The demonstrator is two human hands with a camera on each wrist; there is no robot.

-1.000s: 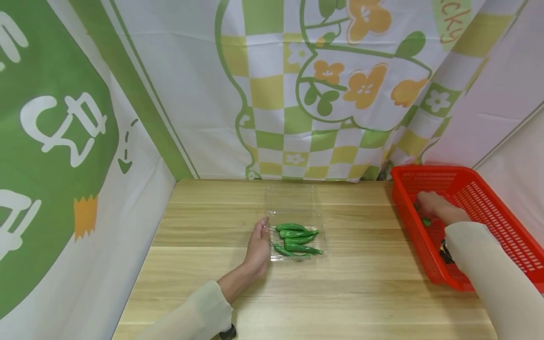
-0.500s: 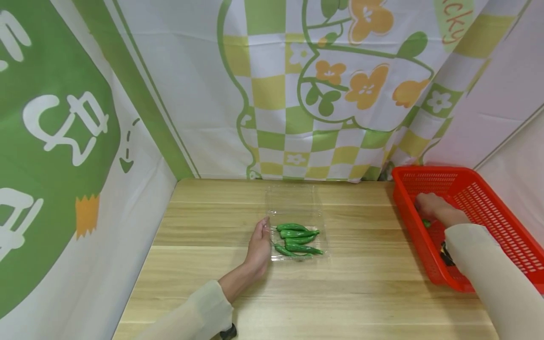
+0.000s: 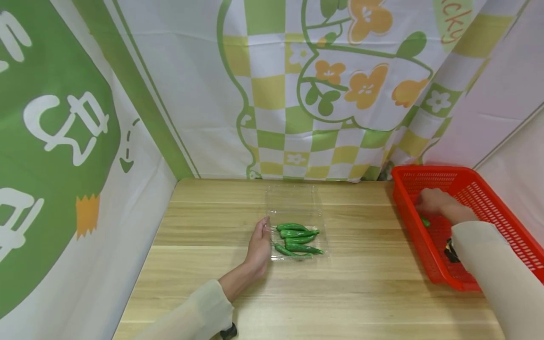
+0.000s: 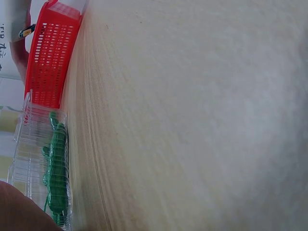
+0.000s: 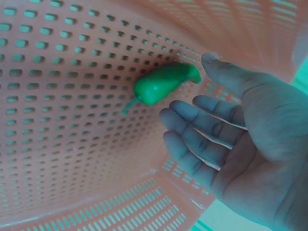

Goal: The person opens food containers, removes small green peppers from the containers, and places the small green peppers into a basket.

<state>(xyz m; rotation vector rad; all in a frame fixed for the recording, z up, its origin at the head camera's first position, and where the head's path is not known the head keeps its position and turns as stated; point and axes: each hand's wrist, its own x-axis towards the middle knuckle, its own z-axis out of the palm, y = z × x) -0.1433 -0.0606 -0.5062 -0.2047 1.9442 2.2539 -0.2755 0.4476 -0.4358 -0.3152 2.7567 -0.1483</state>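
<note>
My left hand rests along the left side of a clear plastic box, its fingers fairly straight against the rim. Several green peppers lie side by side in the box, whose lid is folded back. In the left wrist view, part of the left hand covers the box's near end. My right hand is inside the red basket, fingers loosely bent and holding nothing. One green pepper lies against the basket's mesh just beyond the fingertips. In the head view, the hand partly hides this pepper.
A wooden table carries the box and, at its right end, the basket. Printed cloth hangs behind the table, and more cloth stands at both sides. A dark strap shows at the right wrist above the basket.
My right hand and forearm have shifted slightly right and up inside the basket. The left hand, the box and its peppers stay where they were.
</note>
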